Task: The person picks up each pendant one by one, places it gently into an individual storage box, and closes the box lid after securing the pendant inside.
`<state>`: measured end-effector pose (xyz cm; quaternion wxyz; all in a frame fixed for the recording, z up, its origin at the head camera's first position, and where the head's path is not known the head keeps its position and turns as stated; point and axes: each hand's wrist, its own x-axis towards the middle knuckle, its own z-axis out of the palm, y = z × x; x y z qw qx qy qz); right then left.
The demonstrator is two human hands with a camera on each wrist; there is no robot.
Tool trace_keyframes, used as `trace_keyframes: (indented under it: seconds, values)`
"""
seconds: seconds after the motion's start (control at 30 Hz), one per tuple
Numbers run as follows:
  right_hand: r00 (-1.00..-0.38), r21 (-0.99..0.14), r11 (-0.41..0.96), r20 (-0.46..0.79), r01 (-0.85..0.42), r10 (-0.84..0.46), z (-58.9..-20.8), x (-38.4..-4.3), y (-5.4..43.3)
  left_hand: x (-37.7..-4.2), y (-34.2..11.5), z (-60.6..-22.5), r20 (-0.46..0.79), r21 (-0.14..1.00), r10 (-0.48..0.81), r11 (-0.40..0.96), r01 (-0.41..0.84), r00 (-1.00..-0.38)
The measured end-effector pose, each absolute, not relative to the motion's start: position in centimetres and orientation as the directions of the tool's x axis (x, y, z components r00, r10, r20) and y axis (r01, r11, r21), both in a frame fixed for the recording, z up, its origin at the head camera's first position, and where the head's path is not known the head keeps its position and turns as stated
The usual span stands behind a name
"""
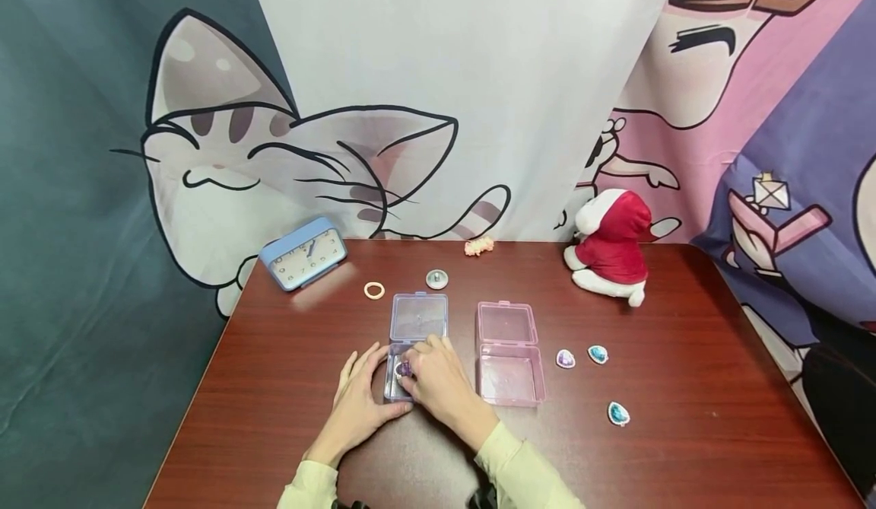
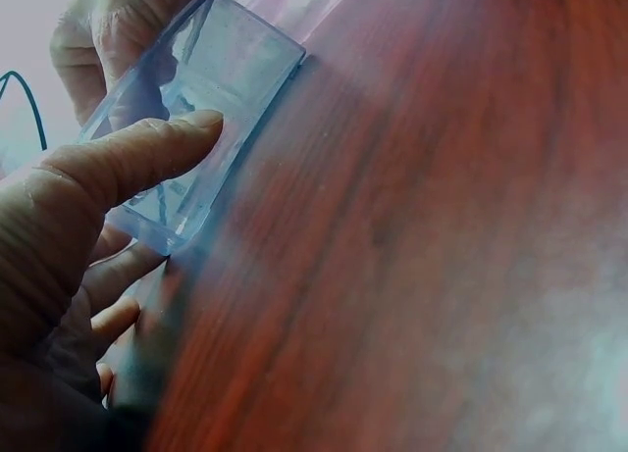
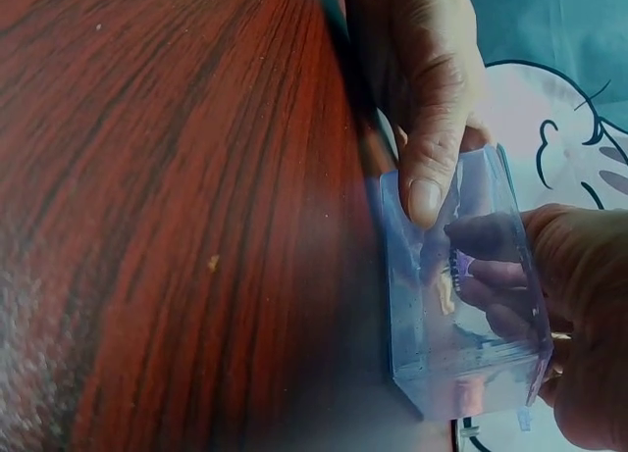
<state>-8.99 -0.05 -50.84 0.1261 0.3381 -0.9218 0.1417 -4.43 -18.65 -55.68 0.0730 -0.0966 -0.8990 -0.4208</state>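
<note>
A clear bluish-purple plastic box (image 1: 420, 319) stands on the table with its lid swung back. My left hand (image 1: 357, 404) steadies it, the thumb (image 2: 162, 156) against the front wall and the fingers along the left side. My right hand (image 1: 445, 383) reaches down into the box from the right. Between its thumb and fingers it pinches a purple gem charm (image 1: 404, 370) with a pale rim; the right wrist view shows the gem (image 3: 459, 264) through the clear wall. The fingers partly cover it, so whether it touches the bottom I cannot tell.
Right of it stands an open pink box (image 1: 510, 376). Beyond lie a lilac gem (image 1: 565, 358) and two teal gems (image 1: 598, 354). Toward the back are a blue clock (image 1: 304, 254), a cream ring (image 1: 373, 291), a round metal piece (image 1: 436, 279), a peach-coloured clip (image 1: 479, 246) and a plush toy (image 1: 612, 254).
</note>
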Motion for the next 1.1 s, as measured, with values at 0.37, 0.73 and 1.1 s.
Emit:
trace_keyframes:
  seconds: [0.37,0.73,1.1]
  values:
    - [-0.779,-0.481,0.615,0.435,-0.625,-0.452,-50.5,-8.7,2.0,-4.3,-18.6,-55.6,0.092,0.760,0.090,0.637,0.128,-0.992]
    - [-0.726,-0.516,0.614,0.674,-0.597,-0.139,-49.9,-8.6,12.1,-4.2,-18.6,-55.7,0.135,0.745,0.068,0.651,0.146,-0.989]
    - [-0.819,-0.671,0.706,0.524,-0.228,0.233,-53.4,-7.8,19.8,-4.4,-18.6,-55.7,0.139,0.741,0.087,0.652,0.162,-0.986]
